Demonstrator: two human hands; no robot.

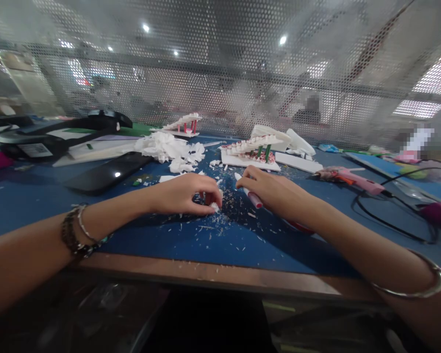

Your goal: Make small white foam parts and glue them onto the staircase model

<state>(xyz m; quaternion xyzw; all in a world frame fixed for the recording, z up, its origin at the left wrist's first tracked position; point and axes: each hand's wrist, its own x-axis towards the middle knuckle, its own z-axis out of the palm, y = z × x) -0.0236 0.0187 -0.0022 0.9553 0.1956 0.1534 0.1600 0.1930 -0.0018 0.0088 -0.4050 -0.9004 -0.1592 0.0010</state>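
Observation:
My left hand (191,193) is closed on a small white piece (215,206), pinched between thumb and fingertips just above the blue table (139,235). To its right, my right hand (270,189) rests with curled fingers on a pen-like tool (253,198), which has a white tip and a reddish end. White shavings (220,223) lie scattered between and below both hands. Behind them stands a small white model (252,149) with green posts on a white base. A pile of crumpled white scraps (169,149) sits behind my left hand.
A pink glue gun (353,180) with a black cable lies at the right. At the left are a black phone-like slab (108,174) and a black headset (33,142). Another model with red posts (187,126) stands farther back, before a perforated metal screen (213,63).

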